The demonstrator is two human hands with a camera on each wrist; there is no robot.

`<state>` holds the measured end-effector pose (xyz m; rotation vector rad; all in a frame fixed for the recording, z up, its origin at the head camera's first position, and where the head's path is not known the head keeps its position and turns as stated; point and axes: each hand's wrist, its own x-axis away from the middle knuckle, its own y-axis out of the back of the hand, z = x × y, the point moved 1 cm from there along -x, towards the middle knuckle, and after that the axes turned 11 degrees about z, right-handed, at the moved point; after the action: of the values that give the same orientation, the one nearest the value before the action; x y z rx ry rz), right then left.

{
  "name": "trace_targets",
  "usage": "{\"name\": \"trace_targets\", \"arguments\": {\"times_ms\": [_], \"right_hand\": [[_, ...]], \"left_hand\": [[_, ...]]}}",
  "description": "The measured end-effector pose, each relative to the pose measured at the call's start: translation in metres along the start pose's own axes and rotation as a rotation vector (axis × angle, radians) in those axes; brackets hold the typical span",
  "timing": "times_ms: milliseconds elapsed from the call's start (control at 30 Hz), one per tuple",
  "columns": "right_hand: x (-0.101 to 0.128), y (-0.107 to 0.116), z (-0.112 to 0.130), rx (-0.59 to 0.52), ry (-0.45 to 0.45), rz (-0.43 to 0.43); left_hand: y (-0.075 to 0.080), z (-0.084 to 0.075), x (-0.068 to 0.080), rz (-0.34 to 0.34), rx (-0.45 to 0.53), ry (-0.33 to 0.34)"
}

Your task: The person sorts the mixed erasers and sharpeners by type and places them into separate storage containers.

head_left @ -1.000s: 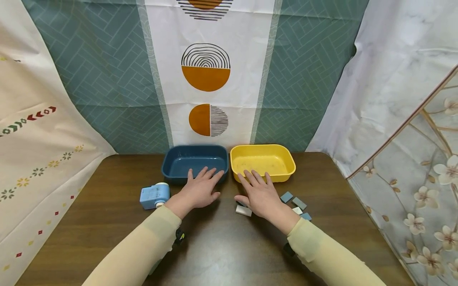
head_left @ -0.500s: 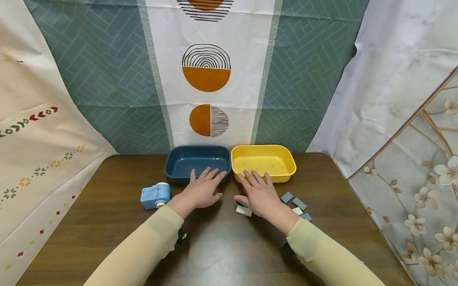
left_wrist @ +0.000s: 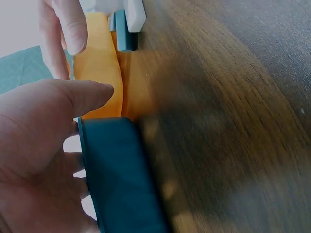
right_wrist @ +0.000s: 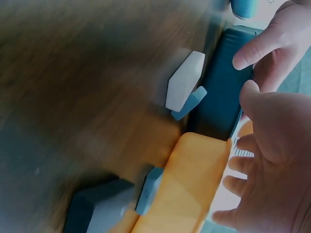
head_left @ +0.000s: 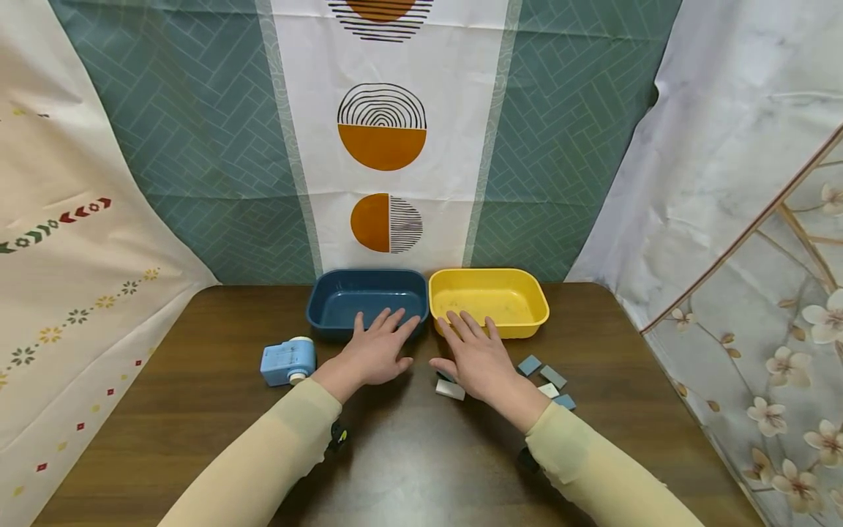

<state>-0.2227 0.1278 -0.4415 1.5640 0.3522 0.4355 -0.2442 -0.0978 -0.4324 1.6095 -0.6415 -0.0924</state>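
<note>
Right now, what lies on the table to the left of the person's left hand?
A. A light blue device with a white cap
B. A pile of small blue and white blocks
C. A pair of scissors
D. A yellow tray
A: the light blue device sits left of the left hand, while the yellow tray and the small blocks lie on the right hand's side.

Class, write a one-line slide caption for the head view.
Left hand and right hand lie flat before a blue tub and yellow tub, small blocks alongside.
</note>
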Motion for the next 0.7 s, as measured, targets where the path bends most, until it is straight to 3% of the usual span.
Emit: {"name": "trace_targets", "arguments": {"times_ms": [700], "right_hand": [[-0.021,-0.005,0.015,-0.051,0.048,-0.015]], "left_hand": [[0.008,0.009,0.017,-0.071,-0.032,0.052]]}}
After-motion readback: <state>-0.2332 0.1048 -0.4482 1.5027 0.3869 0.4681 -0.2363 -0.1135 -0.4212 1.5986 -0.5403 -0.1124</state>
